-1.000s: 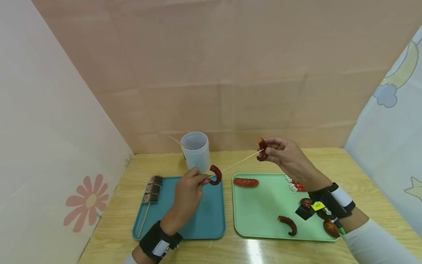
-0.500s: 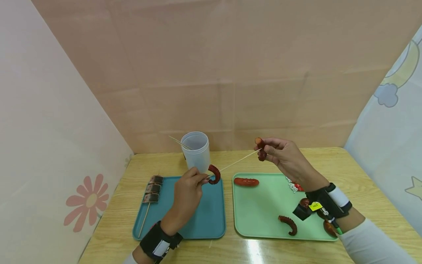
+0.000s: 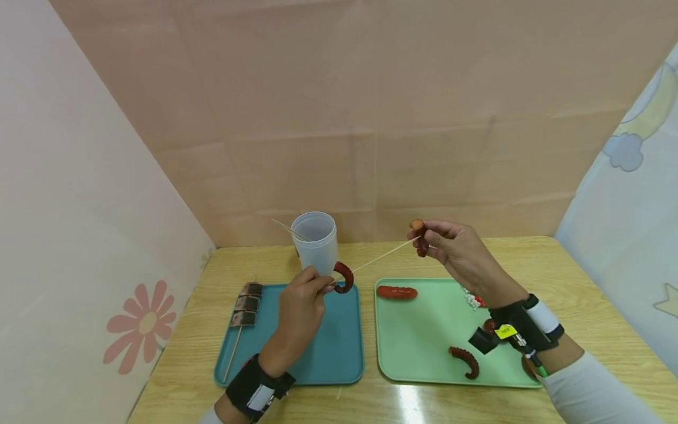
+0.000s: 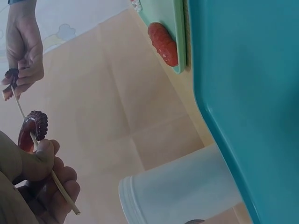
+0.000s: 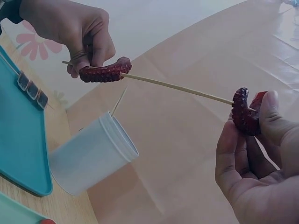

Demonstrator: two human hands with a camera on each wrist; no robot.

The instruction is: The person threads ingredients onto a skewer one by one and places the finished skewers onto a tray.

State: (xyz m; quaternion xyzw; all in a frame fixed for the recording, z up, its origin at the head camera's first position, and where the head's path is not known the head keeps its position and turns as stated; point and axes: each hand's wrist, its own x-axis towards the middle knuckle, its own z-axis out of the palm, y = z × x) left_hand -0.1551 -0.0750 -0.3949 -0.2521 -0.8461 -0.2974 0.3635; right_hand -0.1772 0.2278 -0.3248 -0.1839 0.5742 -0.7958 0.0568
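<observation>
Where the blue tray (image 3: 336,353) sits on the table (image 3: 177,388), a loaded skewer (image 3: 245,304) with 3 dark pieces lies along its left side. Left hand (image 3: 301,304) is over the blue tray, pinching a wooden stick (image 5: 177,87) near its blunt end. White cup (image 3: 321,257) stands behind the blue tray, at least 1 thin stick (image 3: 288,228) poking out leftward. Threaded tentacle (image 3: 346,277) is on the wooden stick just beside the left hand, over the blue tray's back right. Green tray (image 3: 413,353) is right of the blue tray, not touching; red sausage (image 3: 397,292) in it, near the blue tray's back right corner. Right hand (image 3: 458,251), raised right of the blue tray, pinches a 2nd tentacle (image 5: 242,112) at the stick's far end; can't tell how deep the tip goes. Loose tentacle (image 3: 466,361) lies in the green tray, level with the blue tray's front half. Red-and-white bits (image 3: 472,300) and brown pieces (image 3: 489,324), farther right of the blue tray, partly hidden.
</observation>
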